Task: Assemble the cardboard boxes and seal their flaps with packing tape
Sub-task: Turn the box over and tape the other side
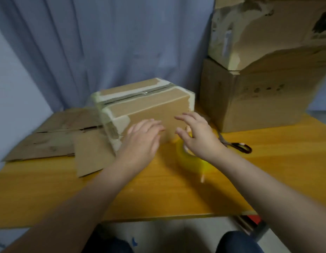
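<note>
1. Hanging across the back of the room, a blue-grey curtain (103, 42) closes off the space behind a yellow wooden table (268, 170).
2. Two worn stacked cartons (259, 79) stand at the table's far right.
3. Flattened cardboard (54, 139) lies on the left side.
4. The cardboard box (145, 110) sits closed at mid-table. Its long axis runs left to right with the right end swung slightly away, and the taped seam faces up along that axis.
5. The left hand (140, 137) is flat with straight fingers at the box's near face; blur hides whether it touches.
6. The right hand (197, 132), fingers spread wide and holding nothing, hovers over the tape roll (186, 157) beside the box.
7. Scissors (239, 146) lie just right of the roll.
</note>
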Available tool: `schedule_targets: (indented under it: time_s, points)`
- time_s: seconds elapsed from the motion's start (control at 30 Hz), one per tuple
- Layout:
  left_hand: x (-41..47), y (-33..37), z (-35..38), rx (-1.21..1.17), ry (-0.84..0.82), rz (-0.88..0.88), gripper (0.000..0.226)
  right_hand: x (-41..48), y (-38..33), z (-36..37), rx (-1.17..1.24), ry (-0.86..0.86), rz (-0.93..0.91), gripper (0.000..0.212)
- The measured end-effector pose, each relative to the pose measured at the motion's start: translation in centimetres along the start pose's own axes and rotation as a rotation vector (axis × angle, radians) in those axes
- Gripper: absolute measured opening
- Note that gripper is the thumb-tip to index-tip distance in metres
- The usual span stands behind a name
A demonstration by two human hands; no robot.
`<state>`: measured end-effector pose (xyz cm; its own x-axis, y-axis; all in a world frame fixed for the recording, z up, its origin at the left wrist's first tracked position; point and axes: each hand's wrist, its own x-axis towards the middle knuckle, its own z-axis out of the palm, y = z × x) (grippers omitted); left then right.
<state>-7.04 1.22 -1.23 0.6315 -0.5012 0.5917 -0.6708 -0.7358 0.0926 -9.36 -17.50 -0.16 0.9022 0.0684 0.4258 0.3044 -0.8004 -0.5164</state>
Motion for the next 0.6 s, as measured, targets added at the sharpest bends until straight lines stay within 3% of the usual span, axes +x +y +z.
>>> schedule_targets:
  time_s: [0.1, 0.2, 0.3, 0.4, 0.6]
  points:
    - [-1.5, -5.6, -4.4, 0.041, 0.077, -0.132, 0.047, 2.6, -5.8, 3.5, 0.031, -0.038, -0.009, 0.049]
    - [-2.6, -11.1, -6.8, 0.128, 0.045, -0.241, 0.052, 5.5, -9.9, 6.2, 0.083, 0.003, 0.147, 0.05]
    - [-2.6, -15.5, -6.4, 0.243, -0.146, -0.151, 0.078, 8.8, -11.6, 8.3, 0.13, 0.004, 0.256, 0.048]
    - [-1.2, -18.0, -4.9, 0.321, -0.219, 0.031, 0.087, 10.1, -11.5, 10.3, 0.084, -0.042, 0.272, 0.047]
    - [-0.3, -18.7, -2.8, 0.122, -0.028, 0.164, 0.051, 9.7, -8.9, 11.2, 0.2, 0.109, 0.196, 0.022]
